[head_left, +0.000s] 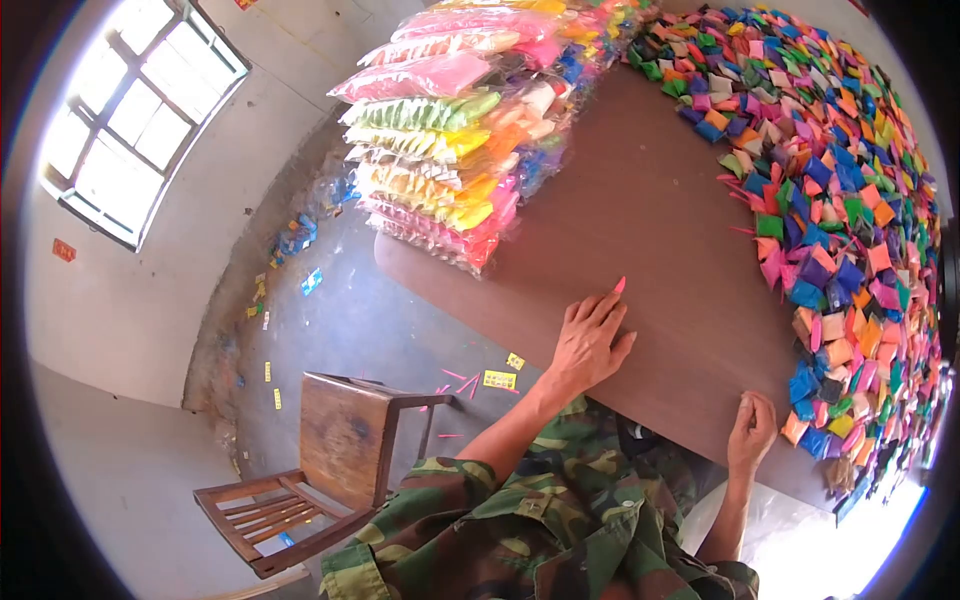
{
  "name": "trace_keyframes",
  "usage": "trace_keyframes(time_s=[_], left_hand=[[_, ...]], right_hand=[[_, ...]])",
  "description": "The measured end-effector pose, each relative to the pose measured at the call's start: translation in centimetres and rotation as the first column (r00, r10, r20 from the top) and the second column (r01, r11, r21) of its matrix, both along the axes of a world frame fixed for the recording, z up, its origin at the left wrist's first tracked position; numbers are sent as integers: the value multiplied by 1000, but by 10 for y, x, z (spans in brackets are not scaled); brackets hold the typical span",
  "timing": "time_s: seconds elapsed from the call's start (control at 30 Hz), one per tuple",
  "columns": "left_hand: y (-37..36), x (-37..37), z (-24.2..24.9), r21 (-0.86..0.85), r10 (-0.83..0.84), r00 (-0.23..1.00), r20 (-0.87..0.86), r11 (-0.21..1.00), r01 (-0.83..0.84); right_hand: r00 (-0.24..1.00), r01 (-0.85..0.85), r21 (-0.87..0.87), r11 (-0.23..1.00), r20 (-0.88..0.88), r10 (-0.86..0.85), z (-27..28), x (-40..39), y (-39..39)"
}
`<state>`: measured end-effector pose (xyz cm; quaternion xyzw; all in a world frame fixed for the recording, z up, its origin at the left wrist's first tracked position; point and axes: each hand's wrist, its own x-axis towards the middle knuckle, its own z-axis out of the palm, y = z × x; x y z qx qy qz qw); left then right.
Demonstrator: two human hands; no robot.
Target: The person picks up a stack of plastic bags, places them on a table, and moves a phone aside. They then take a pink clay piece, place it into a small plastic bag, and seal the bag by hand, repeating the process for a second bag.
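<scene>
My left hand (592,345) lies palm down on the brown table (640,220), fingers stretched forward and thumb apart. A small bright pink stick (620,285) lies at the tip of its index finger, seemingly touching it. My right hand (753,428) rests near the table's front edge with its fingers curled together; whatever may be inside is hidden. Close to its right begins a large heap of small coloured packets (840,270), in blue, orange, pink, green and purple.
Stacked clear bags of coloured packets (430,130) stand at the table's left end. A wooden chair (345,435) is on the floor to the left. Pink sticks and a yellow card (499,379) lie scattered on the floor. A barred window (130,110) is in the wall.
</scene>
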<state>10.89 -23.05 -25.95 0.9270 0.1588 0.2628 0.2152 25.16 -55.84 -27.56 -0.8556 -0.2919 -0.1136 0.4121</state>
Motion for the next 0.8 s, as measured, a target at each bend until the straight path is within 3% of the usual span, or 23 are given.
trace_keyframes(time_s=[0.8], left_hand=[[-3, -2, -3, 67, 7, 1000, 5, 998, -8]], right_hand=[[1000, -21, 36, 999, 7, 21, 6, -7, -2]])
